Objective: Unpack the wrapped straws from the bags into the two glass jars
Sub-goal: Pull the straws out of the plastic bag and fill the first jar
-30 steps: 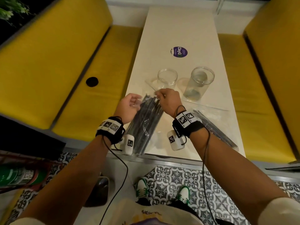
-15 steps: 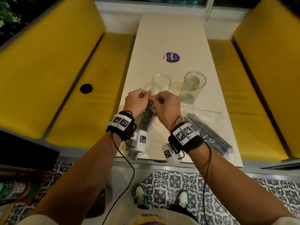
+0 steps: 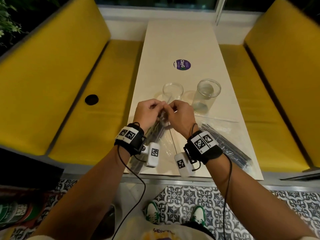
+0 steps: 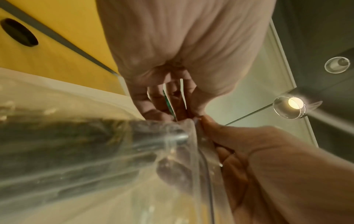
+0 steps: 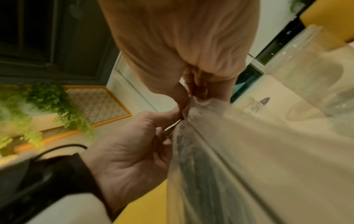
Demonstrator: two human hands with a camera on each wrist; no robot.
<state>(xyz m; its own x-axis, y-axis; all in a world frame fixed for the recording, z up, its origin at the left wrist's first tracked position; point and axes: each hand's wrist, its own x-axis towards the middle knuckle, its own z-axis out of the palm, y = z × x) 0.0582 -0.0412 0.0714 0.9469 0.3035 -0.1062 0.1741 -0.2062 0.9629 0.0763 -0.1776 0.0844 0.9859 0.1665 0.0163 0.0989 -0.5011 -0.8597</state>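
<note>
Both hands meet at the mouth of the clear plastic bag of dark wrapped straws: our left hand and right hand each pinch one lip with curled fingers, probably to pull it open, just before two empty glass jars on the cream surface.

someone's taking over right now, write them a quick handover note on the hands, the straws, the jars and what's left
Left hand and right hand: both pinch the top edge of the clear straw bag, held over the near end of the table; it looks unopened, straws inside.
Second straw bag: lies flat on the table to the right, untouched.
Left glass jar and right glass jar: upright beyond the hands, no straws in either.
Done: first bag picked up.
Left: open it, put its straws into the jars, then the same for the second bag.
</note>
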